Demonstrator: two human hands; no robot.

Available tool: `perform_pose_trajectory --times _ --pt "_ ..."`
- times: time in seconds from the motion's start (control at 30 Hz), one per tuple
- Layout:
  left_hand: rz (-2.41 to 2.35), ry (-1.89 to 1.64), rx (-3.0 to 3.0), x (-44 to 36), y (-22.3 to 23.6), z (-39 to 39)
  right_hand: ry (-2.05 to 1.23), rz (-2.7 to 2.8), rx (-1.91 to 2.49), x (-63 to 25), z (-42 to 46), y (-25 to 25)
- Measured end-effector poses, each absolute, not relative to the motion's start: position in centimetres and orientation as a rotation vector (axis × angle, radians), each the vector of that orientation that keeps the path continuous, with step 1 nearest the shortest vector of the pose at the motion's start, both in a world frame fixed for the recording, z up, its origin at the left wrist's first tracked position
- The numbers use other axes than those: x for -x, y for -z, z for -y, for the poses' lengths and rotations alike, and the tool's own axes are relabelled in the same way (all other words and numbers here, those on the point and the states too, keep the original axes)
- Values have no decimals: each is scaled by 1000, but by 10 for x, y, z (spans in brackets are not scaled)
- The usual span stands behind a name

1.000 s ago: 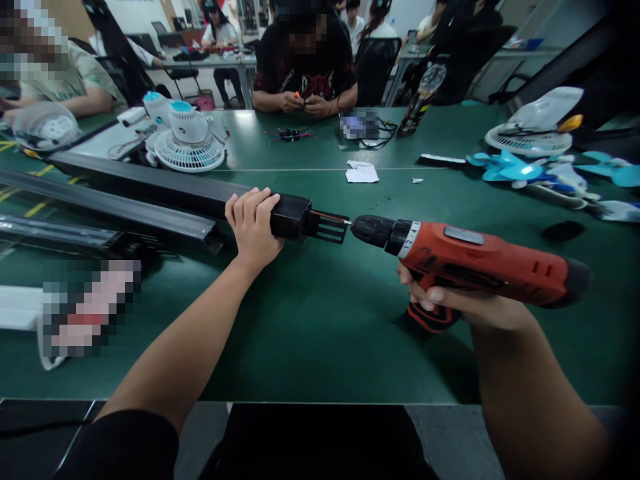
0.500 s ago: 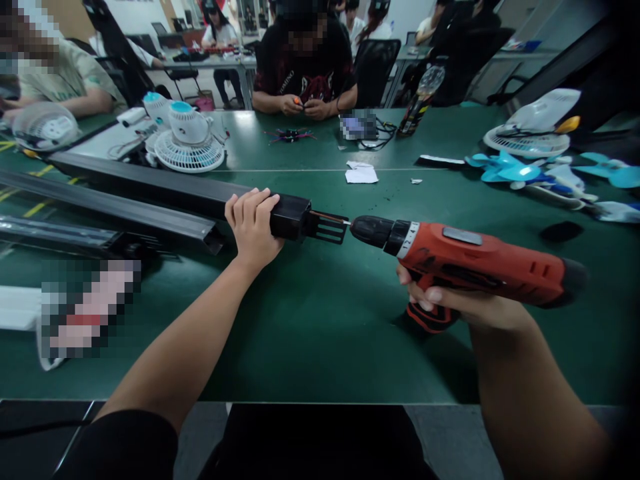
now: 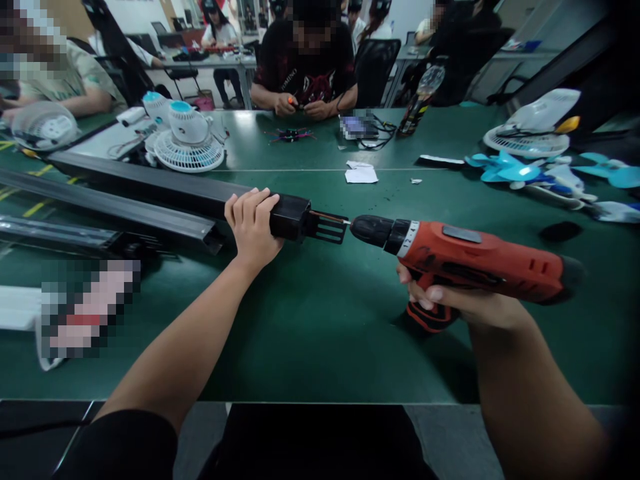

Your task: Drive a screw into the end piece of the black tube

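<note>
A long black rail (image 3: 150, 179) lies slantwise on the green table, and my left hand (image 3: 255, 227) is wrapped over it near its right end. From that end a slotted black bracket (image 3: 327, 228) sticks out. My right hand (image 3: 435, 293) grips a red and black cordless drill (image 3: 485, 260) by its handle, a finger at the trigger. The drill points left, its black chuck (image 3: 370, 230) close to the bracket. A thin bit reaches to the bracket's upper edge; whether it sits in a screw is too small to tell.
Two more dark rails (image 3: 165, 210) lie at left. White fan parts (image 3: 187, 147) stand behind them. Blue fan blades (image 3: 505, 167) are piled at right, near a bottle (image 3: 420, 100). A person (image 3: 305, 67) sits opposite, handling a small orange item. Paper scraps (image 3: 361, 173) lie mid-table.
The drill's rear end has shifted very slightly left and up. My left hand and the rail have stayed put. The person opposite has moved their hands a little.
</note>
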State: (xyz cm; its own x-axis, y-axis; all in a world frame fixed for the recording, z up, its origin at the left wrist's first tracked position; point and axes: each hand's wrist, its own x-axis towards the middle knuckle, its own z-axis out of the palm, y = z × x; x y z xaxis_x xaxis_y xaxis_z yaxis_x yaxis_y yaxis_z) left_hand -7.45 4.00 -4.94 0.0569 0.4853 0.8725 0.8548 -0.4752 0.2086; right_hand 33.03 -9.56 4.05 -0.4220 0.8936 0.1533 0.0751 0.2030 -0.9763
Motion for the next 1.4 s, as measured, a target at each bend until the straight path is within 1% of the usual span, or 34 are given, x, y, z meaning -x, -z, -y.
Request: perform_pose_trajectory --times 0.37,0.97,1.17,1.4 --pt "1350 1354 1944 73 47 -39 -1310 1696 991 -330 99 -45" --pt "1442 1379 2025 73 44 -37 -1308 1698 954 -329 98 -44" --pt "1352 1385 1986 74 47 -38 -1323 1703 972 -332 98 -42" --pt "1363 1382 1992 74 47 -38 -1286 1704 974 -328 98 -46"
